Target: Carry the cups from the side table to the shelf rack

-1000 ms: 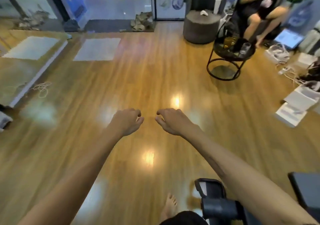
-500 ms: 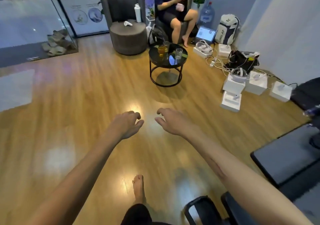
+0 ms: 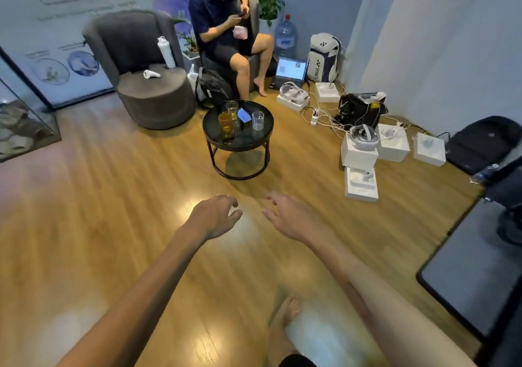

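Observation:
A round black side table (image 3: 220, 138) stands ahead on the wooden floor. On it are a glass of amber drink (image 3: 225, 123), a clear glass (image 3: 232, 109) behind it and an empty clear cup (image 3: 257, 120) to the right. My left hand (image 3: 216, 215) and my right hand (image 3: 288, 215) are stretched out in front of me, well short of the table. Both hold nothing, with fingers loosely apart. No shelf rack is in view.
A grey armchair (image 3: 141, 64) stands left of the table. A person (image 3: 226, 27) sits behind it. White boxes (image 3: 360, 152), headsets and cables (image 3: 322, 115) cover the floor at right. A dark mat (image 3: 474, 267) lies at right. My bare foot (image 3: 285, 310) is below.
The view has swung right and moved closer, so the side table now sits ahead and larger. My fingers have loosened from curled to apart.

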